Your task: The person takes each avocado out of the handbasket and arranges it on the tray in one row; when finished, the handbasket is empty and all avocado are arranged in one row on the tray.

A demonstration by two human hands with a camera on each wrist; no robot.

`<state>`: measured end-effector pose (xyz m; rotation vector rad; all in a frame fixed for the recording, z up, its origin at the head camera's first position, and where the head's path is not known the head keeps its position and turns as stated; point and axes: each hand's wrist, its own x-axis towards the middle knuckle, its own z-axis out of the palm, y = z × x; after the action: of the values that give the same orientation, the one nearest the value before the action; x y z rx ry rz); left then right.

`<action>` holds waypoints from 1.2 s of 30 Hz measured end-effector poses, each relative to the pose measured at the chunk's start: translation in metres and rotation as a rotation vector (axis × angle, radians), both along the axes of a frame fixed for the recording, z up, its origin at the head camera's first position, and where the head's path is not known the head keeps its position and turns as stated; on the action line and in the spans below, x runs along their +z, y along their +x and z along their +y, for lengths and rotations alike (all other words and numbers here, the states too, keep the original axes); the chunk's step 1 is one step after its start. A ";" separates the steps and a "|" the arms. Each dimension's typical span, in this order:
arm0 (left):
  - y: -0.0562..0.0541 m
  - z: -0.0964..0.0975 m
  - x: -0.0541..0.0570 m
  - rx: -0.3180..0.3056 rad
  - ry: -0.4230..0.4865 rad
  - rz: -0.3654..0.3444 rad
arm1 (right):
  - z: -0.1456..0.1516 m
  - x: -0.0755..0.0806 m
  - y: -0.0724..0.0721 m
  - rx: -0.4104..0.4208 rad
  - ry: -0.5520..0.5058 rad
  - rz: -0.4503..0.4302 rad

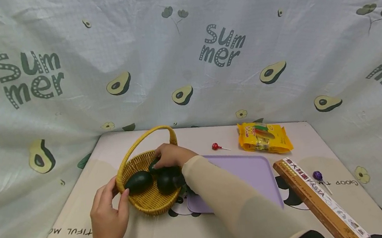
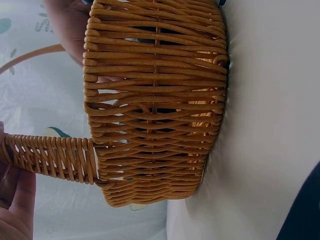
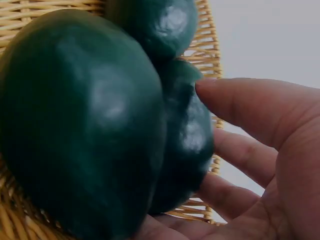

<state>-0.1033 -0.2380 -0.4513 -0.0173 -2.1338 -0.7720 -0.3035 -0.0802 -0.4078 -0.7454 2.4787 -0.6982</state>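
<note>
A yellow wicker basket (image 1: 154, 210) with an arched handle stands on the table, several dark green avocados inside it. My left hand (image 1: 109, 214) pinches the base of the basket's handle (image 2: 55, 157) at the rim, the thumb on the near side. Reaching into the basket from the right, my right hand (image 1: 172, 155) grips an avocado (image 3: 185, 135) by the far wall, thumb on one side and fingers round the other. A larger avocado (image 3: 85, 120) lies beside it, and another avocado (image 1: 139, 182) rests at the left of the basket.
Right of the basket lies a light purple tray (image 1: 256, 170), partly hidden by the right sleeve. Behind it are a red lollipop (image 1: 215, 146) and a yellow snack bag (image 1: 264, 137). Farther right lie a long pasta box (image 1: 319, 198) and a purple lollipop (image 1: 317, 175).
</note>
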 end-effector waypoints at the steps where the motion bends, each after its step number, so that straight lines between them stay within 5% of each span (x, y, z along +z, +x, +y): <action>1: 0.000 0.000 0.000 -0.002 -0.003 0.004 | -0.001 0.000 0.000 0.001 -0.001 -0.003; 21: -0.001 0.000 0.002 0.006 0.000 0.003 | 0.000 -0.007 0.002 0.133 0.045 0.028; 36: -0.001 0.001 0.001 -0.002 0.007 -0.001 | 0.003 -0.010 0.001 0.054 -0.080 0.022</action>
<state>-0.1043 -0.2375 -0.4505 -0.0146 -2.1324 -0.7810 -0.3029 -0.0768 -0.4176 -0.8505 2.4524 -0.7774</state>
